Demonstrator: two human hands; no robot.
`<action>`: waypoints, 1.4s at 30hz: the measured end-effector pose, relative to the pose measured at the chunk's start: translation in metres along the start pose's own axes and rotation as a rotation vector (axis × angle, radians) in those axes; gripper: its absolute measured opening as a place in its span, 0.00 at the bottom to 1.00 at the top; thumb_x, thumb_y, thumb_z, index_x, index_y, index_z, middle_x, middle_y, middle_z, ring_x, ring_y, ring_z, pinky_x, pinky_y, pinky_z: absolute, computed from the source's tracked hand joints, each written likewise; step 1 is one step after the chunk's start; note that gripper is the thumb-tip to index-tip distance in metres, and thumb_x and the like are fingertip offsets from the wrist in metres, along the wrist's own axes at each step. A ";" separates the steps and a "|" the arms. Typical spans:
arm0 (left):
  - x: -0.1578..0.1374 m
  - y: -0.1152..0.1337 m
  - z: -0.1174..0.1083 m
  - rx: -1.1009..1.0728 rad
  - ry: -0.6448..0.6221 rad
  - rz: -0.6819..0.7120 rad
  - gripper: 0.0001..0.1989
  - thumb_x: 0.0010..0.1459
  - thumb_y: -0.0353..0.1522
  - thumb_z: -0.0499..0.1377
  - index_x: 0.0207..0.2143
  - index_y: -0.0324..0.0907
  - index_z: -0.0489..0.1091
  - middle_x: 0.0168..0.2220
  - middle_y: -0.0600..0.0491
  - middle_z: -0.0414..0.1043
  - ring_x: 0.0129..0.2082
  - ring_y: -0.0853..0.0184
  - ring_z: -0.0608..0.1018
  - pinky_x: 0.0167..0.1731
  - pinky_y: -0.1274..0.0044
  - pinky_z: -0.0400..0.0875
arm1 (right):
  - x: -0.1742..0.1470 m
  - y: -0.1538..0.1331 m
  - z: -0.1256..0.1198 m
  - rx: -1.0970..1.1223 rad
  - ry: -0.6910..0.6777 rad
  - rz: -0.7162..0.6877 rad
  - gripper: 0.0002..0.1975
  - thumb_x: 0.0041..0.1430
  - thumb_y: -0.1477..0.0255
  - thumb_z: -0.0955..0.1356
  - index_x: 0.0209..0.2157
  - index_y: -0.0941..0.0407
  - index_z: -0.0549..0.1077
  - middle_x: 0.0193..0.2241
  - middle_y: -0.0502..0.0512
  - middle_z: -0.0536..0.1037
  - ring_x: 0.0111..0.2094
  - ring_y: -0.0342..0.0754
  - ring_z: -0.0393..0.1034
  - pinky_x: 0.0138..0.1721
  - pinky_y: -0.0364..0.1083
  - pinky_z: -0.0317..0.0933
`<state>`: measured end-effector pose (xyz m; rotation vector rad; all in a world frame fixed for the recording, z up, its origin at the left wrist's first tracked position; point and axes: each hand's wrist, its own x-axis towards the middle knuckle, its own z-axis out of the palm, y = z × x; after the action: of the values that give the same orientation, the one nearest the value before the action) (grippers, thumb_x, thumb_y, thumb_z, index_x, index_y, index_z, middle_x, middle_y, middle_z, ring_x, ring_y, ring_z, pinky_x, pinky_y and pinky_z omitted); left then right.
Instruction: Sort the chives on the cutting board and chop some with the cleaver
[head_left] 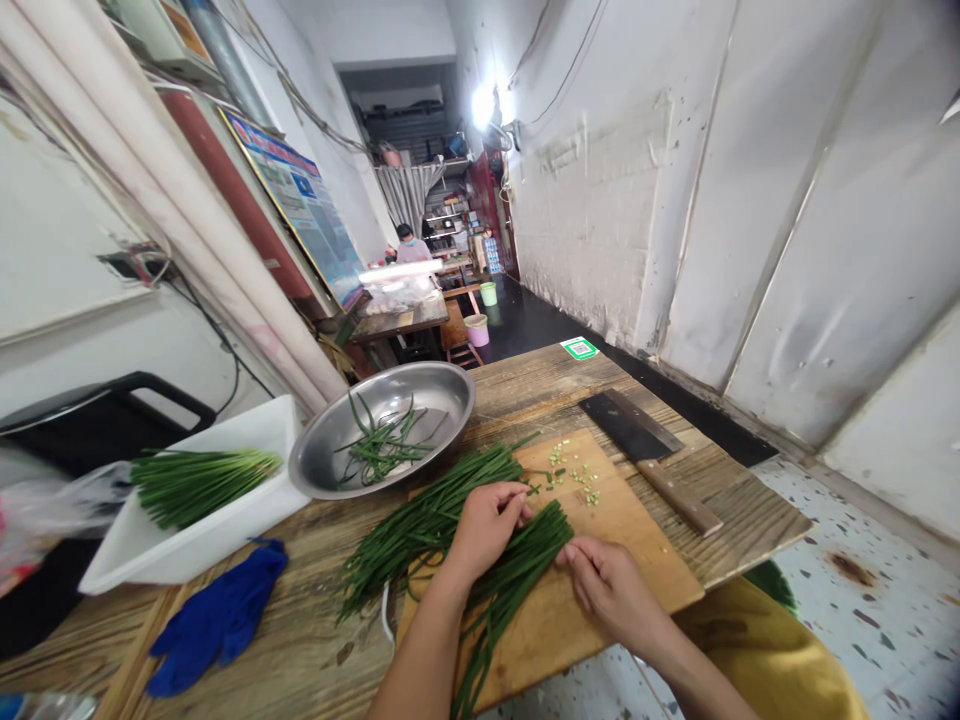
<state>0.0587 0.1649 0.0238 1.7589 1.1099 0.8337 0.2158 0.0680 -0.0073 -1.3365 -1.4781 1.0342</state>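
"While I watch from my far-off seat, the bunch of green stalks (536,545) lies on the cutting board (619,510), blunt ends towards its far right corner, tails trailing to the near edge. What does it call for?"

"A light touch, I'd judge: level those ends, tap them flush, don't bruise the leaves."

"And the grip?"

"Narrow on both sides! My left hand (491,520) curls over the bunch's far flank, thumb close to the fingers; my right hand (604,580) has bent fingertips right at the blunt ends. Whether either pinches a stalk, I can't tell."

"What's around?"

"Chopped bits (556,456) near the board's far edge, a looser pile (420,510) spilling over its left edge, and the cleaver (634,435) on the table (510,395), off its right edge."
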 end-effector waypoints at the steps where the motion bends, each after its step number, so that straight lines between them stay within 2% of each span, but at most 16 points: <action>1: 0.000 0.000 0.000 0.003 -0.003 0.004 0.14 0.54 0.36 0.54 0.35 0.36 0.73 0.23 0.51 0.74 0.21 0.70 0.73 0.25 0.79 0.68 | 0.000 0.000 0.000 0.005 0.000 0.001 0.18 0.63 0.61 0.55 0.27 0.57 0.66 0.13 0.43 0.57 0.15 0.40 0.53 0.16 0.38 0.47; 15: -0.001 0.002 0.000 0.013 -0.015 0.006 0.14 0.54 0.36 0.54 0.36 0.36 0.73 0.24 0.51 0.74 0.22 0.70 0.73 0.25 0.79 0.68 | 0.001 -0.004 -0.002 -0.052 0.014 -0.017 0.19 0.63 0.61 0.56 0.26 0.57 0.67 0.12 0.44 0.59 0.14 0.40 0.54 0.17 0.39 0.48; 27: -0.001 0.001 -0.001 0.015 -0.012 0.018 0.14 0.54 0.35 0.54 0.37 0.36 0.73 0.25 0.51 0.74 0.22 0.70 0.73 0.26 0.79 0.68 | 0.001 -0.002 0.000 -0.010 0.012 -0.017 0.16 0.63 0.64 0.56 0.27 0.57 0.67 0.12 0.43 0.58 0.14 0.40 0.54 0.17 0.39 0.47; 38: -0.002 0.000 -0.002 0.076 -0.030 0.035 0.14 0.55 0.35 0.53 0.37 0.36 0.74 0.27 0.50 0.76 0.23 0.69 0.74 0.28 0.79 0.69 | 0.001 0.001 0.000 -0.042 0.010 -0.015 0.18 0.63 0.63 0.55 0.27 0.57 0.67 0.12 0.44 0.59 0.14 0.40 0.55 0.17 0.39 0.47; 42: -0.004 0.005 -0.003 0.149 -0.101 0.087 0.13 0.55 0.34 0.53 0.37 0.39 0.76 0.31 0.51 0.78 0.30 0.67 0.77 0.36 0.78 0.70 | 0.001 0.003 0.001 -0.034 0.026 -0.022 0.17 0.63 0.64 0.55 0.27 0.57 0.66 0.12 0.43 0.58 0.14 0.39 0.54 0.18 0.39 0.47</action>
<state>0.0562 0.1615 0.0295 1.9628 1.0577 0.7215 0.2153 0.0695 -0.0106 -1.3500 -1.4942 0.9778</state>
